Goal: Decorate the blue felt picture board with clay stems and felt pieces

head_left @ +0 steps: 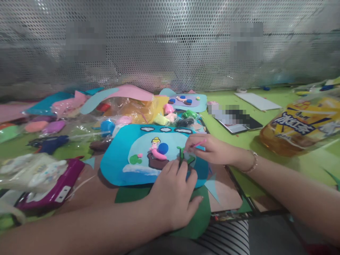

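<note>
On the blue paper picture (114,156), my left hand (174,194) lies with its fingers stretched out, holding the sheet's lower right part. A slim pink modelling tool (199,143) is pinched in my right hand (205,148), over the right side of the picture. Close to both hands' fingertips is a green clay plant (181,154), partly hidden by them. Left of it a clay mermaid (158,153) with a pink tail sits on a brown clay rock (156,163), beside a blue clay ball (163,148). Green clay leaves (135,159) lie farther left.
Bags of coloured clay (127,106) and loose paper crowd the back left. A glue gun (50,141) and purple case (58,184) lie left. A second clay picture (183,102) lies behind. Right are a phone (231,122) and a tea bottle (297,124). Perforated metal (170,42) rises behind.
</note>
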A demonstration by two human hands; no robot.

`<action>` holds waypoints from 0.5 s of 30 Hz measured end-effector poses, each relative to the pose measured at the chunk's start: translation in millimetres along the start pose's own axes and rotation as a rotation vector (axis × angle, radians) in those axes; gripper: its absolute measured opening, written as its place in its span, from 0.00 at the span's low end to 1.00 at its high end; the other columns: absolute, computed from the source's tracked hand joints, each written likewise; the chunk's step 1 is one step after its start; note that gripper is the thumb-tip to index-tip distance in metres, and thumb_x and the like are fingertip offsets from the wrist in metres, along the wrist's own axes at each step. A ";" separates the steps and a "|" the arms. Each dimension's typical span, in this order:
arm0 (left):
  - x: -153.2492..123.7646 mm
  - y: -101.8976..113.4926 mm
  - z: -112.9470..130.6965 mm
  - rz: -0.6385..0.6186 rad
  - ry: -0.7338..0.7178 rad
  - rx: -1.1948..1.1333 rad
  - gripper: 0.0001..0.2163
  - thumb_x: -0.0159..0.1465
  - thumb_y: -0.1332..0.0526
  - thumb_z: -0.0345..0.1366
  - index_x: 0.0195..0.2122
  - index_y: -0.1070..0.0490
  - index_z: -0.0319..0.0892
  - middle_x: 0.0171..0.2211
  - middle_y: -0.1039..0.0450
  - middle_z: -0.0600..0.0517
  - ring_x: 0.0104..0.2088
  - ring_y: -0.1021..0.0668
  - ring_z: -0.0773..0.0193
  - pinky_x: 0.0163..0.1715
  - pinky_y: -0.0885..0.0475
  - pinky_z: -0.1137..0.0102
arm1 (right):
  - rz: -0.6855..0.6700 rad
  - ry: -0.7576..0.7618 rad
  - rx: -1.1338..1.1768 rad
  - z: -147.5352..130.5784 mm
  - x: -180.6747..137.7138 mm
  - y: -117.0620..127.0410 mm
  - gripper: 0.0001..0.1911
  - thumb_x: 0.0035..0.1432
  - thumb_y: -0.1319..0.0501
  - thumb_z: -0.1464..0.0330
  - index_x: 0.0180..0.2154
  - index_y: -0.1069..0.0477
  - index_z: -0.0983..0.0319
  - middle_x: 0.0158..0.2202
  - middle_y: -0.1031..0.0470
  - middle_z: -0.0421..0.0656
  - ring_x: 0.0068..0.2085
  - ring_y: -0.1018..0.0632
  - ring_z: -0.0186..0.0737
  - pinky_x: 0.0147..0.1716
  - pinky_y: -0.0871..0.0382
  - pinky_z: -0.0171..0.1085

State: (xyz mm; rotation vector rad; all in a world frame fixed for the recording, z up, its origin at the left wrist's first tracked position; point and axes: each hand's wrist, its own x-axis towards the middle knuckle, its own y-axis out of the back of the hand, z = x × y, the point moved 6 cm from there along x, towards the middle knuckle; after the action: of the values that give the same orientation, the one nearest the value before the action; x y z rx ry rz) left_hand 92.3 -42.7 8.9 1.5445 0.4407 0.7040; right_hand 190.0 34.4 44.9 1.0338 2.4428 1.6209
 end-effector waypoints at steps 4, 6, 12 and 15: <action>0.1 0.3 0.6 0.009 -0.005 0.004 0.24 0.63 0.49 0.47 0.52 0.36 0.33 0.50 0.36 0.33 0.51 0.34 0.39 0.50 0.39 0.50 | -0.008 -0.006 0.004 -0.5 0.3 -0.1 0.09 0.57 0.50 0.78 0.34 0.33 0.64 0.32 0.28 0.45 0.34 0.28 0.35 0.37 0.33 0.35; 0.5 -0.1 0.6 0.012 -0.005 0.005 0.24 0.63 0.49 0.47 0.52 0.36 0.33 0.50 0.36 0.33 0.51 0.34 0.39 0.51 0.40 0.50 | -0.009 -0.005 0.007 -0.8 0.5 0.1 0.09 0.57 0.50 0.78 0.34 0.33 0.64 0.32 0.29 0.45 0.34 0.28 0.35 0.37 0.33 0.35; 0.1 0.1 1.0 0.035 -0.017 0.018 0.24 0.63 0.49 0.47 0.53 0.36 0.33 0.51 0.36 0.33 0.52 0.34 0.39 0.51 0.39 0.50 | 0.045 -0.017 0.022 2.7 -1.7 7.2 0.07 0.58 0.49 0.75 0.33 0.33 0.64 0.31 0.28 0.44 0.34 0.28 0.35 0.36 0.33 0.34; -1.1 2.8 3.7 0.086 -0.046 0.044 0.24 0.63 0.49 0.47 0.51 0.35 0.31 0.52 0.37 0.32 0.54 0.36 0.39 0.52 0.40 0.50 | 0.057 -0.077 0.048 6.5 -3.5 10.5 0.06 0.58 0.49 0.75 0.33 0.34 0.64 0.29 0.28 0.42 0.30 0.28 0.33 0.32 0.34 0.32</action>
State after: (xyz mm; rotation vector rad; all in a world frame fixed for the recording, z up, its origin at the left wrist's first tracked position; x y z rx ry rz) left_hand 93.6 -46.4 11.5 1.6257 0.3594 0.7283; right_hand 200.5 40.3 49.6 1.1605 2.4355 1.5153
